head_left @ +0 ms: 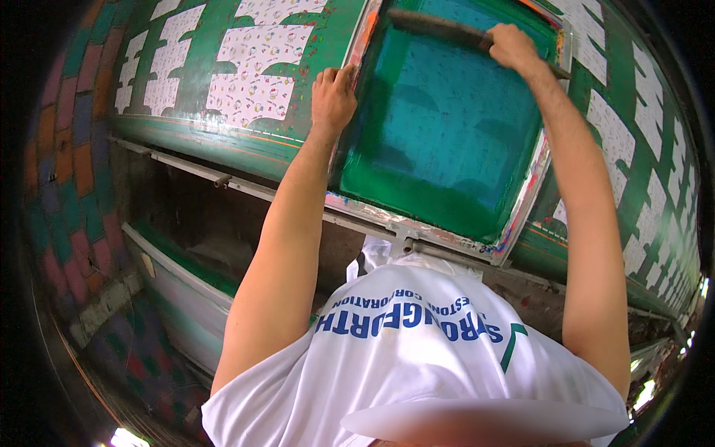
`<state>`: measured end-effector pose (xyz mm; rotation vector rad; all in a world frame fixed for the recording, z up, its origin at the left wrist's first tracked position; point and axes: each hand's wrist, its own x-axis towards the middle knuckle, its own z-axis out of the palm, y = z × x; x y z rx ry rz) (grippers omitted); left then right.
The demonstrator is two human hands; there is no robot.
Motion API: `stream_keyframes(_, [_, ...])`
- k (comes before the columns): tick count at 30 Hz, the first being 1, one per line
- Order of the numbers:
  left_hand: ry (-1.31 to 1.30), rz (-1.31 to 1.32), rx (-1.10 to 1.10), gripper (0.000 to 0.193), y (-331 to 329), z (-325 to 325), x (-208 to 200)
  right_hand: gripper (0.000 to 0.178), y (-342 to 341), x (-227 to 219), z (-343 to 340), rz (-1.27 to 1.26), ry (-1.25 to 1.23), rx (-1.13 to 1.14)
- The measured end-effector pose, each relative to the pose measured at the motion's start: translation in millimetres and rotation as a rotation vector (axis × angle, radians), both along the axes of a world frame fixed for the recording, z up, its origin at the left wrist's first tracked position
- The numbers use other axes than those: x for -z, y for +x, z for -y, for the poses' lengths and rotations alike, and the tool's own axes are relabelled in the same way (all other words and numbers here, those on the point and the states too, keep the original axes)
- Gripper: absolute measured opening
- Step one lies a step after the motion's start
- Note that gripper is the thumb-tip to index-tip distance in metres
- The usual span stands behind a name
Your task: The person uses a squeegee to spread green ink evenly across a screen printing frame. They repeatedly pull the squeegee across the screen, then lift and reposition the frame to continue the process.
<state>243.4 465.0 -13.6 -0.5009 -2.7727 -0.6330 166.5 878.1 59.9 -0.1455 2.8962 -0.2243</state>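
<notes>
Shirt: white, nearest, between the two forearms.
Rail: a pale bar along the table's near edge, just beyond the shirt.
Frame: a four-sided, paint-smeared frame on the table, set askew. Probably stiff and fairly light for its span; its side bars look the sound place to hold.
Mesh: blue-green sheet inside the frame, greener along its near end. Likely thin, taut and slick with wet colour, so best kept clear of fingertips.
Left hand: at the frame's left bar, fingers bent over it, partly closed; the thumb is hard to make out.
Right hand: farther off, above the frame's far right part, fingers curled closed around the squeegee right of its middle.
Squeegee: a long dark bar across the frame's far part, its left end farther than its right. Likely rigid, moderately light, maybe slippery if wet; a mid-length grip should balance it. Whether its edge touches the mesh, I cannot tell.
Table: green, running out left and right.
Pieces: white, printed, flat on the table, left and right.
</notes>
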Motion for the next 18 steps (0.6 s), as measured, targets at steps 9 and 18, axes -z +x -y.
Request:
stream_keyframes(9, [0.054, -0.064, 0.030, 0.036, -3.0, 5.7, 10.7, 0.023, 205.5, -20.0, 111.2, -0.019, -0.029, 0.124])
stream_keyframes(18, [0.080, -0.077, 0.048, 0.028, -6.5, 7.2, 20.8, 0.036, 354.6, -31.6, 195.8, -0.082, -0.092, 0.255])
